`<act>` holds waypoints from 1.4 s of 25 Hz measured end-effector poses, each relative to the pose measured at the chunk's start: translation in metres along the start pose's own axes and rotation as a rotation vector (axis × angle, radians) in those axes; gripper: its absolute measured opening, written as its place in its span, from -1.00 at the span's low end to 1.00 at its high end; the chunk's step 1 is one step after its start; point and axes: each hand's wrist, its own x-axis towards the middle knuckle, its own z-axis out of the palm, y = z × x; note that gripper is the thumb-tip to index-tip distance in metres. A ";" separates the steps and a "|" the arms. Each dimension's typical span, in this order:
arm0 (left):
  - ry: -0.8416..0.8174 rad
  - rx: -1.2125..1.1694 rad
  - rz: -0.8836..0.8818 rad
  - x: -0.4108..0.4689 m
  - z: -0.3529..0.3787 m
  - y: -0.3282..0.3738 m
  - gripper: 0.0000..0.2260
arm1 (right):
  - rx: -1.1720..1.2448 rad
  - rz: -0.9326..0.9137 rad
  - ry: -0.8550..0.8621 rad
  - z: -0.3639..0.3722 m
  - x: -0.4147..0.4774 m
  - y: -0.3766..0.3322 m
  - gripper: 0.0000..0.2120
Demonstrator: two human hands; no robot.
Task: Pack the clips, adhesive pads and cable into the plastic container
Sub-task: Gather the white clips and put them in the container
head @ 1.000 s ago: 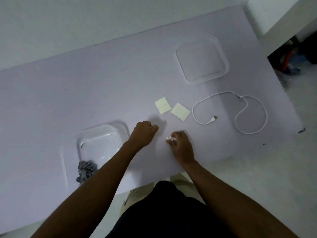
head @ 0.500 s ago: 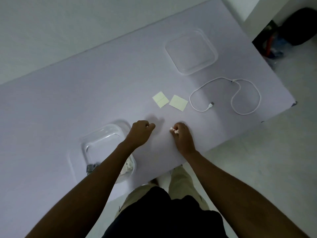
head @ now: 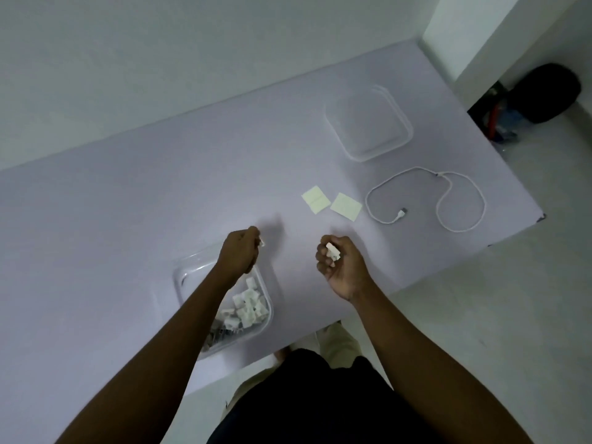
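A clear plastic container (head: 192, 274) sits near the table's front edge, holding several white clips (head: 248, 307) and some grey clips (head: 219, 336). My left hand (head: 238, 253) hovers over its far rim, fingers curled round small white clips. My right hand (head: 339, 267) is lifted off the table to the right, gripping white clips (head: 333, 251) in its curled fingers. Two pale yellow adhesive pads (head: 331, 203) lie flat beyond my hands. A white cable (head: 445, 200) lies looped to their right.
The container's clear lid (head: 368, 126) lies at the far right of the lilac table (head: 128, 203). The table's right corner is close to the cable. A dark bag (head: 544, 91) sits on the floor at the right.
Both hands have lifted off the table holding white clips. My left hand has moved back over the container. The camera has shifted, showing the white clips in the container.
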 end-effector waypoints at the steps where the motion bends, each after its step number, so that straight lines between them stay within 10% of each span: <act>1: 0.102 0.106 0.034 -0.002 -0.015 -0.011 -0.64 | -0.017 0.020 -0.025 0.012 0.000 0.004 -0.86; 8: 0.125 1.085 -0.034 -0.017 -0.089 -0.108 -0.80 | -0.240 0.252 -0.135 0.095 0.004 0.067 -0.70; 20: 0.268 1.124 0.069 -0.015 -0.095 -0.120 -0.80 | -0.529 0.298 0.088 0.134 0.024 0.121 -0.76; 26: 0.659 0.460 0.013 -0.031 -0.142 -0.141 -0.71 | -0.693 0.310 0.173 0.149 0.049 0.149 -0.79; 35: 0.305 0.041 -0.106 -0.026 -0.137 -0.152 -0.52 | -0.726 0.373 0.203 0.175 0.062 0.190 -0.63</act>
